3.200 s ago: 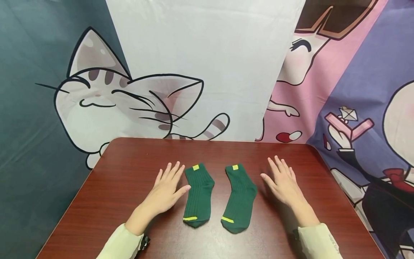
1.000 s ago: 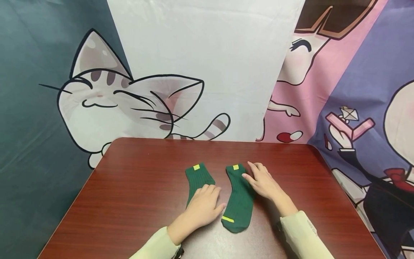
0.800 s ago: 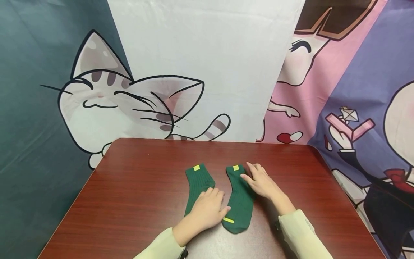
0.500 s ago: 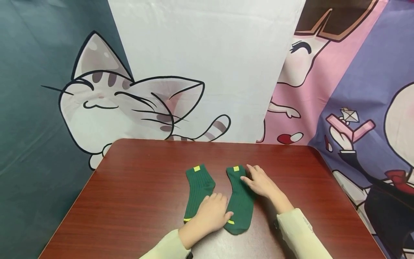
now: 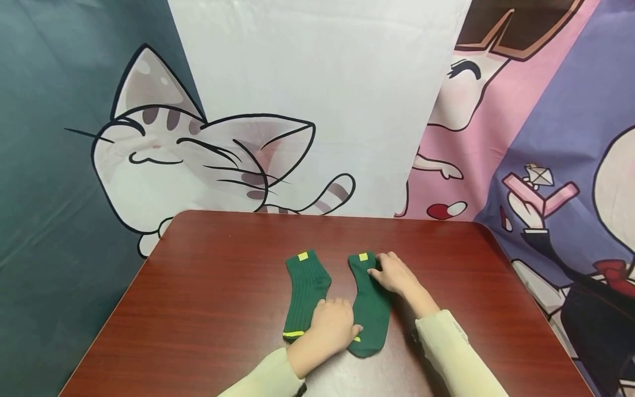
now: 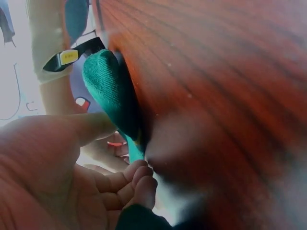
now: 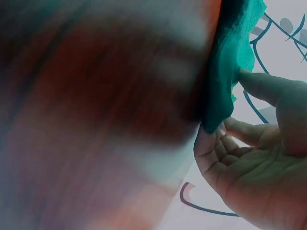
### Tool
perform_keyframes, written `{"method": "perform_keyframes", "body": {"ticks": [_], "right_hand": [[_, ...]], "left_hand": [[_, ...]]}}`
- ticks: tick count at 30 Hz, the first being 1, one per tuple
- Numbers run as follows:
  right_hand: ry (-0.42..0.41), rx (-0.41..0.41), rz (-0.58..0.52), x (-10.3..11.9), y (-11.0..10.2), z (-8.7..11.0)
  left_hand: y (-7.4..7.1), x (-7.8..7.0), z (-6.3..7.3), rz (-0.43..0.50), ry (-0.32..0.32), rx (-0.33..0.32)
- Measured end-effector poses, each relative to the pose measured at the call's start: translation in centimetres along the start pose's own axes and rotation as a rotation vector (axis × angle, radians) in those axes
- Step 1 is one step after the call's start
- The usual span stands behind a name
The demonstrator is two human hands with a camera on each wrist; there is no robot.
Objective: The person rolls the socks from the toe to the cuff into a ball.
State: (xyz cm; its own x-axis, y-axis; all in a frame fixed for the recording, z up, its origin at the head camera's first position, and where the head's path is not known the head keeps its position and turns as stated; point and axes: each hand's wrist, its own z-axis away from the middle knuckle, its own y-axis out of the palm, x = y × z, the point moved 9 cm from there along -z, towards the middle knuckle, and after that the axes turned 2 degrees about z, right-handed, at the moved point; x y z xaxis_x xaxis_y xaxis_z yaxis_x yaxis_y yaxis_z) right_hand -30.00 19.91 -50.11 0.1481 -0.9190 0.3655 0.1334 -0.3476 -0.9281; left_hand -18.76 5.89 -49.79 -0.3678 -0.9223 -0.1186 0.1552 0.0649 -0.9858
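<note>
We list one table point(image 5: 208, 286), reddish-brown, wood-grained, with rounded far corners; its near edge lies out of view. Item one: a dark green ribbed knit sock point(image 5: 303, 292), flat mid-table, cuff towards the far edge, toe towards the near, with a yellow square tab point(image 5: 303, 256) at the cuff and a yellow toe stripe point(image 5: 294, 333). Item two: a matching dark green knit sock point(image 5: 371, 311), apart from the first and nearer the table's right edge, its cuff likewise towards the far edge. Item three: a bare right hand point(image 5: 396, 274) at the far right side of the second sock, just below the cuff, pinching the fabric edge, thumb above and fingertips beneath. Item four: a bare left hand point(image 5: 333, 326) at the toe end, between the socks, thumb over the second sock, fingers curled at its edge; we cannot tell whether that pinch is closed. Condition, as we judge it: an early stage. Both socks are laid out side by side and handling of the second has begun; it has not been raised clear of the table, and the first appears yet to be handled.
</note>
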Motion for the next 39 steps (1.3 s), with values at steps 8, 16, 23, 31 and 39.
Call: {"method": "perform_keyframes", "body": {"ticks": [8, 16, 23, 31, 39], "right_hand": [[0.098, 0.031, -0.018, -0.7, 0.1, -0.7], [0.153, 0.109, -0.035, -1.0, 0.2, -1.0], [0.117, 0.111, -0.069, -0.6, 0.0, -1.2], [0.115, 0.065, -0.185, -1.1, -0.5, -1.1], [0.088, 0.011, -0.274, -1.2, -2.1, -0.5]], "left_hand": [[0.6, -0.4, -0.5, -0.036, -0.011, 0.033], [1.0, -1.0, -0.5, -0.034, 0.014, 0.068], [0.0, -1.9, 0.0, 0.016, 0.109, -0.052], [-2.0, -1.6, 0.9, 0.222, 0.192, -0.143], [-2.5, 1.0, 1.2, 0.42, 0.1, -0.122]]}}
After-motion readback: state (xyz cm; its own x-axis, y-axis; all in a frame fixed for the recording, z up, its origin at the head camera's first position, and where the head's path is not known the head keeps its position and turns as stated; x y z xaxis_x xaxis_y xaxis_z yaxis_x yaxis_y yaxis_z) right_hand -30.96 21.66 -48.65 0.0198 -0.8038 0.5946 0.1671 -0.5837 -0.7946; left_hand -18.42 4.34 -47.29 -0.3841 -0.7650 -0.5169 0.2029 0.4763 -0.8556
